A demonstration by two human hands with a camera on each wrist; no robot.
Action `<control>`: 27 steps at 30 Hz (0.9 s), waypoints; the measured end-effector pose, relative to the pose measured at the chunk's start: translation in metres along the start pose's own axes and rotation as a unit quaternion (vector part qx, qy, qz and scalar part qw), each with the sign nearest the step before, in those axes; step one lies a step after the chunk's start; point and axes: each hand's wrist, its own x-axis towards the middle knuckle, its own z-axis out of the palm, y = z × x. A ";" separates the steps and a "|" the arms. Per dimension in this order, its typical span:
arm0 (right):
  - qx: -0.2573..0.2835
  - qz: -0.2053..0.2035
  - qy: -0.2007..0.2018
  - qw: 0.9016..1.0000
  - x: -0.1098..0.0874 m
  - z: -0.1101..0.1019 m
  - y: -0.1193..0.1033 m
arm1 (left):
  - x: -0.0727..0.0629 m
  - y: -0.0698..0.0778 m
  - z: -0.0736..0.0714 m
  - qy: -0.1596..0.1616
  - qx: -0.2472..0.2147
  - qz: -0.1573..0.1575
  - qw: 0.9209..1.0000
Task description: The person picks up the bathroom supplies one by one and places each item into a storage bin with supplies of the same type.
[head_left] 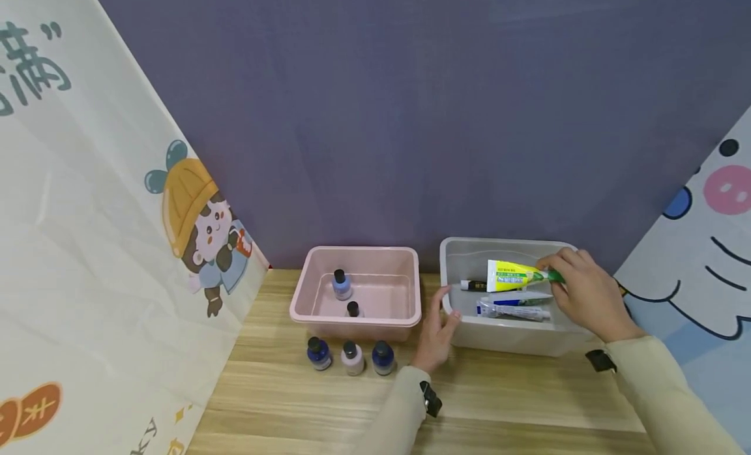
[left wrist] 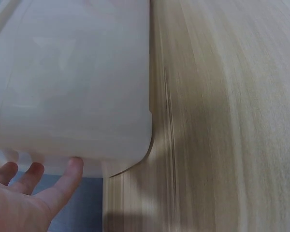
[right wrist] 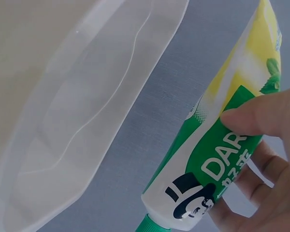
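Note:
My right hand (head_left: 589, 295) grips a yellow and green toothpaste tube (head_left: 510, 275) over the right part of the grey-white bin (head_left: 499, 334). Close up in the right wrist view, the thumb presses on the toothpaste tube (right wrist: 227, 140), whose green cap points down. Inside the bin lie a tube with black and white parts (head_left: 474, 285), a blue and white tube (head_left: 519, 299) and a silvery tube (head_left: 513, 311). My left hand (head_left: 434, 334) rests at the bin's front left corner, fingertips (left wrist: 73, 166) against its outer wall and thumb near the rim.
Left of the grey-white bin stands a pink bin (head_left: 358, 321) with a light blue bottle (head_left: 341, 287) and another black-capped bottle (head_left: 353, 309) inside. In front are two dark blue bottles (head_left: 319, 354) and a pale pink bottle (head_left: 352, 360) on the wooden table (head_left: 281, 403).

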 end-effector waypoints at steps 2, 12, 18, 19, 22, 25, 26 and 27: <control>-0.001 0.005 -0.007 1.000 0.002 0.002 0.002 | 0.000 0.001 0.000 -0.002 -0.001 -0.003 1.000; 0.006 0.028 -0.052 0.998 0.011 0.009 0.005 | -0.002 0.002 -0.002 -0.003 0.011 0.007 1.000; 0.016 0.049 -0.072 0.996 0.015 0.013 0.011 | -0.001 0.001 -0.001 -0.001 0.018 0.017 1.000; 0.017 0.053 -0.076 0.996 0.016 0.014 0.012 | -0.001 0.001 -0.001 0.000 0.018 0.017 1.000; 0.019 0.061 -0.089 0.994 0.018 0.015 0.015 | -0.001 0.002 -0.001 0.001 0.018 0.014 1.000; 0.014 0.061 -0.101 0.993 0.019 0.016 0.017 | -0.002 0.003 -0.001 0.002 0.013 0.007 1.000; 0.011 0.061 -0.104 0.993 0.019 0.017 0.018 | -0.002 0.003 -0.001 0.000 0.010 0.005 1.000; 0.008 0.060 -0.106 0.992 0.020 0.018 0.018 | -0.002 0.004 -0.001 -0.002 0.008 0.002 1.000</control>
